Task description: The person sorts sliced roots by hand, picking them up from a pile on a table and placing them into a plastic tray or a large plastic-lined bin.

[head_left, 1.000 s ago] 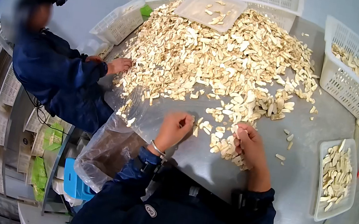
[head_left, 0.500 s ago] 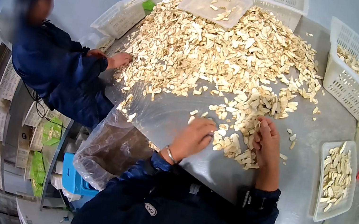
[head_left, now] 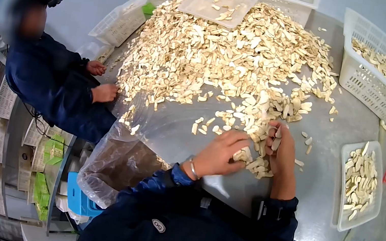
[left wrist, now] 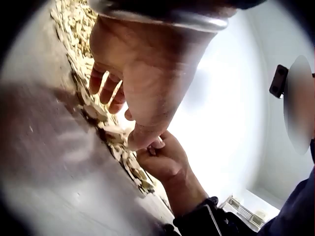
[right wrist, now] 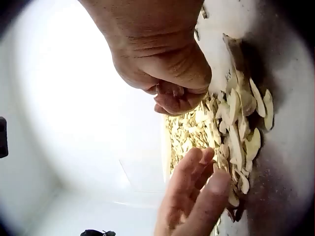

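Pale dried slices [head_left: 197, 64] lie in a big heap on a metal table, with a smaller cluster [right wrist: 241, 123] at its near edge. My left hand [head_left: 220, 154] is over that cluster's left side, thumb and fingers spread around a few slices; the left wrist view shows the same hand [left wrist: 147, 73] with loosely bent fingers. Just right of it, my right hand [head_left: 282, 154] has curled fingers and holds a slice [head_left: 277, 139] or more. In the right wrist view the right hand [right wrist: 167, 64] is above the cluster, its fingers' contents mostly hidden.
At the right stand a shallow tray of slices [head_left: 365, 223] and a white perforated basket [head_left: 373, 93]. Another shallow tray [head_left: 193, 4] rests on the heap. A plastic-lined box [head_left: 95, 175] is below the table's left edge. Another person [head_left: 51, 75] stands at the left.
My left hand has moved right, from bare table to the cluster, and its fingers have spread. My right hand stays near the cluster, with a slice now showing. The other person's hands have drawn back from the heap.
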`<state>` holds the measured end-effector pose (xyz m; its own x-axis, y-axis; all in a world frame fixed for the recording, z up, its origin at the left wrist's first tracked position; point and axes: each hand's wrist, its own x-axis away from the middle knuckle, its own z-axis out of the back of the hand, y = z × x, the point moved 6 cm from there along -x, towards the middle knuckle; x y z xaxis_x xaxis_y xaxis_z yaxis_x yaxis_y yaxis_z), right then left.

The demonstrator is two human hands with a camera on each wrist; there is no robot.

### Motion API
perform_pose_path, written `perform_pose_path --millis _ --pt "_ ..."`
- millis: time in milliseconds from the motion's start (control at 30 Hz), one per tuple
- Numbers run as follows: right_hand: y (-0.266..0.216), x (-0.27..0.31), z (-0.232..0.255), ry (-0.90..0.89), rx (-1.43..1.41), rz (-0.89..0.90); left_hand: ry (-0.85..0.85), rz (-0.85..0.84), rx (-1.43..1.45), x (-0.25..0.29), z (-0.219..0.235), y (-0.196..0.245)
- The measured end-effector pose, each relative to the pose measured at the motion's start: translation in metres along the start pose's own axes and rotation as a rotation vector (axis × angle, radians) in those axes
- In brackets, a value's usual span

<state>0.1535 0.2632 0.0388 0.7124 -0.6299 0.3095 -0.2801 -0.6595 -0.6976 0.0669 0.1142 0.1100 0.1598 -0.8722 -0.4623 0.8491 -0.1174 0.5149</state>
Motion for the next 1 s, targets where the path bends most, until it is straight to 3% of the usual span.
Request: perform_pose_path --millis 100,133,233,267,367,400,500,600,700,733,833,867,1000 --pt "-0.002 0.002 0.002 0.063 -0.028 -0.008 -0.089 -0.045 -0.050 0.004 -0.018 -0.014" --pt "-0.002 0.003 0.002 0.083 -0.024 -0.007 -0.123 0.016 -0.086 0.006 -0.019 -0.025" --pt "-0.005 0.006 -0.004 0.012 0.122 0.023 0.051 0.149 -0.001 0.012 -0.003 -0.046" --pt "-0.002 0.005 -0.006 -0.006 0.135 -0.001 0.022 0.259 0.011 0.015 0.001 -0.059" --pt "0.012 0.004 -0.012 -0.069 0.174 -0.047 0.159 0.536 0.279 0.034 0.002 -0.097" --pt "0.018 0.004 -0.015 -0.095 0.187 -0.048 0.135 0.667 0.519 0.038 -0.003 -0.110" --pt "0.023 0.004 -0.019 -0.170 0.225 -0.074 0.193 0.786 0.871 0.041 -0.010 -0.118" --pt "0.023 0.006 -0.022 -0.171 0.253 -0.076 0.216 0.774 0.854 0.044 -0.012 -0.121" --pt "0.025 0.006 -0.018 -0.140 0.279 -0.058 0.186 0.441 0.113 0.027 0.021 -0.081" --pt "0.024 0.004 -0.016 -0.135 0.293 -0.046 0.302 0.180 -0.065 0.019 0.032 -0.065" --pt "0.024 0.001 -0.013 -0.092 0.269 -0.044 0.319 0.208 -0.038 0.031 0.043 -0.048" --pt "0.024 -0.001 -0.012 -0.113 0.299 -0.005 0.274 0.265 0.065 0.035 0.045 -0.043" --pt "0.021 0.004 -0.015 -0.065 0.285 -0.016 0.188 0.317 0.009 0.077 0.060 -0.025"
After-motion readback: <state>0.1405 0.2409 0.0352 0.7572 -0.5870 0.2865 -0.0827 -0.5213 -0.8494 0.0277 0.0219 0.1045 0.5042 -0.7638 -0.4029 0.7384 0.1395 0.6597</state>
